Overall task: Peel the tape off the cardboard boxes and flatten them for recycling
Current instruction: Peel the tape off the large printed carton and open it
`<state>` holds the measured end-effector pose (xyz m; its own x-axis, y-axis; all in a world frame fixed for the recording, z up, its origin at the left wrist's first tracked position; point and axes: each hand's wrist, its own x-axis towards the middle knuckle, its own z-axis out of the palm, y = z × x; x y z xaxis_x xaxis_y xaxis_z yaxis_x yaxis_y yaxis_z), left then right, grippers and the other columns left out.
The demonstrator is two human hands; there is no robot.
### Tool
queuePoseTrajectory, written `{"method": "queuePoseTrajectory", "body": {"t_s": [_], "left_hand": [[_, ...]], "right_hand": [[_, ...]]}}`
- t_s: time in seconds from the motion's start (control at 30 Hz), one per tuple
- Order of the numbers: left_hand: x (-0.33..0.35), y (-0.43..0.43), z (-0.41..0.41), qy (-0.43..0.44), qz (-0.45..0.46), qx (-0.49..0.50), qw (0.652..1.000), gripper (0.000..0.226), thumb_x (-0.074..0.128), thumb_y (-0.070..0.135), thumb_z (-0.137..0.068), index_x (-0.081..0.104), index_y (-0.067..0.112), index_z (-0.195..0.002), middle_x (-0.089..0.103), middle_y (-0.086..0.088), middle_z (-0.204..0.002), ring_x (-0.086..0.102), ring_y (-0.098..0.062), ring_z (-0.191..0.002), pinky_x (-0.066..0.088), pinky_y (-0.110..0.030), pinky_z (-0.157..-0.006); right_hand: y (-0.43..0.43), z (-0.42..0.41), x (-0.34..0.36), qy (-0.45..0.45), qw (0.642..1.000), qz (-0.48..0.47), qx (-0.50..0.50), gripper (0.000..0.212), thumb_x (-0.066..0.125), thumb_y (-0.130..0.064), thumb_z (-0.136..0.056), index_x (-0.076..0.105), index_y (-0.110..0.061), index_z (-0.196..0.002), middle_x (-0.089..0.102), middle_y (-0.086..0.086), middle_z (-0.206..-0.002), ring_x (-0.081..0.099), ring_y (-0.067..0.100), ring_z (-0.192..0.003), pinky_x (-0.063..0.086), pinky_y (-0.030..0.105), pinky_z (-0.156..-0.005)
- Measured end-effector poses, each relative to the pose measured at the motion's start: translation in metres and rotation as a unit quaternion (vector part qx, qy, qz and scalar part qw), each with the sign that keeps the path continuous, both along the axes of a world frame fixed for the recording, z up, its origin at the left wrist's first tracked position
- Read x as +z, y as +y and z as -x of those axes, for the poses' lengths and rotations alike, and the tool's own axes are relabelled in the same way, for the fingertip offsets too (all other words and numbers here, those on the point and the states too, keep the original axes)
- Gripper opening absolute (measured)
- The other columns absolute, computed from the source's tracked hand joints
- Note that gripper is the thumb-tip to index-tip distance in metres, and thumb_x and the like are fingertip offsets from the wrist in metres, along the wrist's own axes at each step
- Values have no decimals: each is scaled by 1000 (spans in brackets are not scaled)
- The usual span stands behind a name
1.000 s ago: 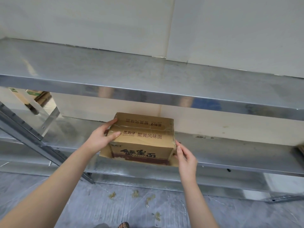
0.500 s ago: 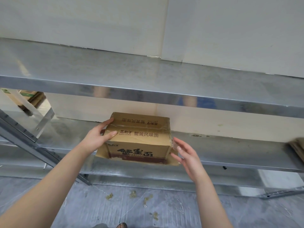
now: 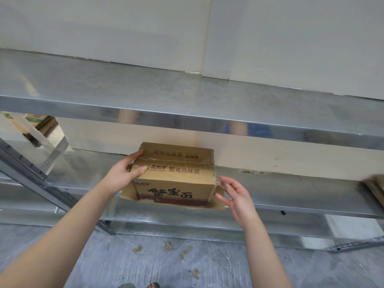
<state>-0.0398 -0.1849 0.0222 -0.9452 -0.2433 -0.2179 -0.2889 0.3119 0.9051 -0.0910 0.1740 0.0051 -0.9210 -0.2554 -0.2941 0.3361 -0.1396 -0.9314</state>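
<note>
Sitting on the middle shelf is a brown box, with shiny tape across its top. The left hand holds the box's left top edge, thumb on top. The right hand is just beside the box's right side, fingers spread wide, holding nothing.

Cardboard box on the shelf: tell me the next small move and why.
Probably pinch the crinkled tape at the right edge of the box with the right hand and peel. The left hand grips the top left corner; the right hand is open beside that edge; the top seam is taped.
</note>
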Motion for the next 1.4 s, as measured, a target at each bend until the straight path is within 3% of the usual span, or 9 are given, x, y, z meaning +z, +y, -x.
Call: {"method": "queuePoseTrajectory", "body": {"t_s": [0.1, 0.23, 0.4, 0.57, 0.77, 1.03, 1.17, 1.3, 1.4], "left_hand": [[-1, 0, 1, 1, -1, 0, 1000, 62, 69, 50, -78, 43, 52, -134, 49, 7, -140, 49, -21, -126, 44, -45, -106], [0, 0, 1, 3, -4, -2, 1000, 66, 69, 56, -72, 44, 53, -133, 50, 9, -140, 50, -20, -126, 43, -45, -106], [-1, -2, 0, 2, -9, -4, 1000, 67, 72, 66, -67, 45, 59, -128, 49, 12, -141, 50, -19, -127, 42, -45, -107], [0, -2, 0, -4, -9, -5, 1000, 65, 70, 71, -65, 44, 64, -124, 48, 10, -141, 49, -22, -128, 43, -47, -106], [1, -2, -1, -1, -7, -4, 1000, 70, 71, 71, -65, 44, 60, -129, 47, 11, -143, 48, -20, -129, 41, -47, -108], [1, -2, -1, -4, 2, -12, 1000, 78, 69, 78, -58, 43, 60, -129, 46, 11, -143, 48, -21, -128, 42, -49, -107], [4, -1, 0, -2, 8, -13, 1000, 65, 69, 65, -68, 43, 59, -127, 47, 11, -142, 47, -20, -128, 42, -48, -107], [6, 4, 4, 0, 26, -3, 1000, 62, 69, 50, -79, 41, 50, -134, 47, 7, -143, 46, -21, -130, 40, -45, -109], [7, 6, 3, 4, 43, 3, 999, 62, 67, 43, -85, 39, 43, -140, 44, 6, -146, 42, -21, -132, 38, -43, -110]], "right_hand": [[-1, 2, 0, 19, 999, -18, 31, 26, 65, -22, -91, 67, -17, -116, 70, -7, -118, 60, 12, -120, 54, 35, -95], [1, 2, -1, 24, 997, -11, 72, 75, 87, -49, -62, 63, -17, -125, 68, 3, -125, 62, 17, -119, 53, 32, -96], [-3, 1, 2, 84, 992, -73, 56, 40, 77, -16, -81, 67, -27, -118, 69, -7, -120, 60, 11, -119, 50, 38, -100], [-15, 4, 8, 170, 964, -201, 22, 25, 79, -22, -81, 75, -38, -100, 66, -17, -116, 57, 3, -115, 47, 36, -103], [-15, -1, 1, 118, 984, -135, -6, 32, 79, -18, -81, 71, -32, -108, 70, -16, -112, 65, 10, -110, 54, 47, -96], [-23, -3, 2, 56, 992, -80, -85, 3, 67, -9, -90, 66, -7, -89, 71, 4, -99, 67, 26, -103, 60, 41, -82], [-29, 10, 7, 86, 979, -160, -97, 8, 64, -15, -93, 64, -19, -86, 65, -5, -94, 63, 19, -98, 62, 34, -72], [-39, 25, 9, 157, 944, -259, -132, 8, 69, -26, -90, 66, -28, -83, 66, -16, -83, 63, 9, -84, 58, 47, -80], [-44, 22, 6, 136, 948, -231, -175, 11, 74, -29, -85, 64, -32, -82, 68, -12, -74, 66, 10, -80, 56, 48, -83]]}}
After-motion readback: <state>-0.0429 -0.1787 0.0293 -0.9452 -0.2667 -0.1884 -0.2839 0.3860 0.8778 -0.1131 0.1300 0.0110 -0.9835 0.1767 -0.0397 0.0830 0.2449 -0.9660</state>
